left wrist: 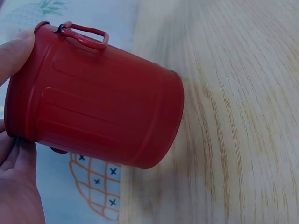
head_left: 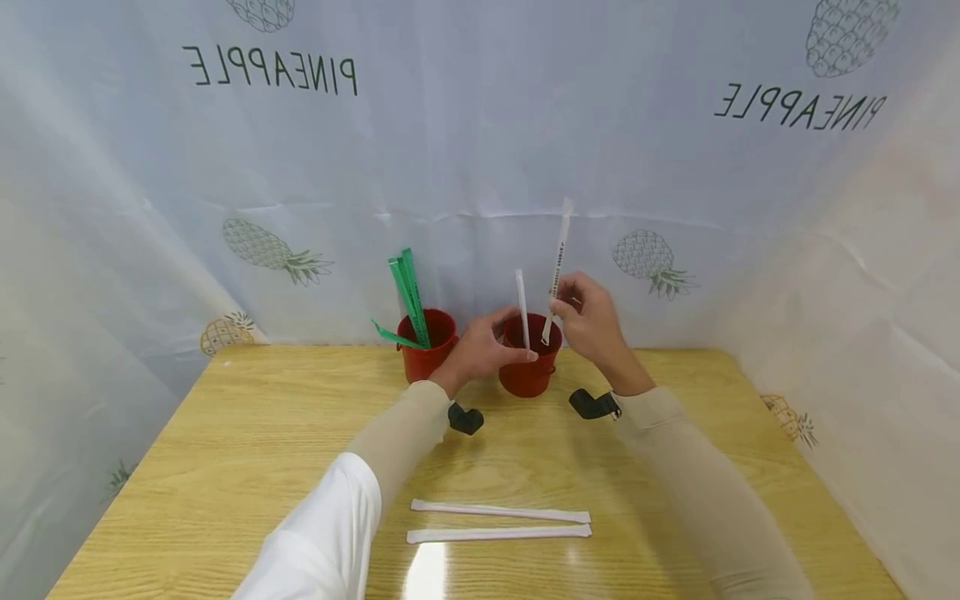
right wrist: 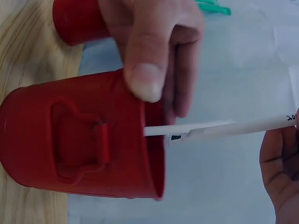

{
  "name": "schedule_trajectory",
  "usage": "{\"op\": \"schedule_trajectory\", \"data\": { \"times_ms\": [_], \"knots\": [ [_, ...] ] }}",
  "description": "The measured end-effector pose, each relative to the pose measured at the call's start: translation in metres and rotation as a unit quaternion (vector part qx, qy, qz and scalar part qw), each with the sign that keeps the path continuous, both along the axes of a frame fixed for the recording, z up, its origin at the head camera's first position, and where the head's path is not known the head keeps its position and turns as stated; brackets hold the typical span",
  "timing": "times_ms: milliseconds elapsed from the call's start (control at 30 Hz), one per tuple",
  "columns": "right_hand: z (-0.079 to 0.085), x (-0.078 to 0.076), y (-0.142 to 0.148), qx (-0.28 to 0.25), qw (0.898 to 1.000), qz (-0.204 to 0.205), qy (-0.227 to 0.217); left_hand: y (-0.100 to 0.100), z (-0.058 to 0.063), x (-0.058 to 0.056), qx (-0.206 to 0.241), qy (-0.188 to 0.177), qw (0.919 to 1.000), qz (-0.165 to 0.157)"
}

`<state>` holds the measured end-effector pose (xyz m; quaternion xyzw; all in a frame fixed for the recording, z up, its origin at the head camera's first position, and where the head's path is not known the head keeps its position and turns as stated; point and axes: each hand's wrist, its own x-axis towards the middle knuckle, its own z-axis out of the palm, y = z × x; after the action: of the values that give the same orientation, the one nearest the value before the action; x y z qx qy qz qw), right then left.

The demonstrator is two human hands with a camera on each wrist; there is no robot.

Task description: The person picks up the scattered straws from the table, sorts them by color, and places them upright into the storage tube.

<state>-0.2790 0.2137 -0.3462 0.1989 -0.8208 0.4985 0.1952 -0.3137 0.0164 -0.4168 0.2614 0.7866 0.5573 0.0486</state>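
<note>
Thumb and fingers of my left hand (head_left: 477,352) grip the rim of a small red bucket (head_left: 527,382) at the table's back edge. One white paper-wrapped straw (head_left: 522,300) leans up out of this bucket. Between thumb and fingers, my right hand (head_left: 592,323) pinches another white wrapped straw (head_left: 560,250) with dark print along it. That straw's lower end overlaps the bucket's mouth in the head view; in the right wrist view, its tip (right wrist: 177,137) shows right at the rim. The left wrist view shows the bucket's ribbed side (left wrist: 98,100) and wire handle.
Left of the gripped bucket stands a second red bucket (head_left: 426,360) holding several green wrapped straws (head_left: 411,292). Two white wrapped straws (head_left: 498,532) lie side by side near the front of the wooden table (head_left: 300,433). A pineapple-print curtain (head_left: 465,150) hangs behind.
</note>
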Motion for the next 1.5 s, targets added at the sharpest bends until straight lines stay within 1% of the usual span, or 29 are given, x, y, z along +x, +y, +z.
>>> {"op": "schedule_trajectory", "data": {
  "times_ms": [133,300,467,633,900,1033,1100,1233,1333,1400,1500],
  "knots": [
    [-0.012,-0.013,-0.002,0.024,0.999,-0.017,-0.015,0.0,-0.002,0.001,0.003,-0.002,1.0,0.0],
    [-0.026,-0.022,-0.003,0.06,0.996,-0.042,-0.044,0.0,-0.002,0.002,-0.003,-0.006,1.0,0.005],
    [-0.034,-0.027,-0.006,0.075,0.995,-0.053,-0.033,-0.001,0.001,0.001,0.007,-0.009,0.9999,-0.001],
    [-0.039,-0.028,-0.009,0.083,0.993,-0.073,-0.032,-0.001,0.002,0.001,0.003,-0.011,0.9999,-0.002],
    [-0.041,-0.027,-0.013,0.079,0.989,-0.105,-0.07,0.0,0.0,0.0,-0.004,0.003,1.0,0.006],
    [-0.041,-0.025,-0.015,0.081,0.987,-0.112,-0.079,-0.001,0.0,-0.001,-0.004,0.005,1.0,0.006],
    [-0.041,-0.025,-0.015,0.079,0.987,-0.116,-0.075,-0.001,0.0,-0.001,-0.002,0.004,1.0,0.004],
    [-0.042,-0.023,-0.014,0.06,0.989,-0.122,-0.066,-0.001,0.0,-0.001,0.0,0.0,1.0,0.001],
    [-0.042,-0.018,-0.013,0.025,0.991,-0.118,-0.063,-0.001,-0.001,-0.001,-0.001,-0.002,1.0,0.001],
    [-0.042,-0.012,-0.012,-0.006,0.992,-0.109,-0.07,-0.001,-0.001,-0.001,-0.002,-0.002,1.0,0.0],
    [-0.042,0.001,-0.01,-0.06,0.99,-0.085,-0.1,0.0,-0.001,-0.002,-0.003,0.002,1.0,-0.002]
  ]
}}
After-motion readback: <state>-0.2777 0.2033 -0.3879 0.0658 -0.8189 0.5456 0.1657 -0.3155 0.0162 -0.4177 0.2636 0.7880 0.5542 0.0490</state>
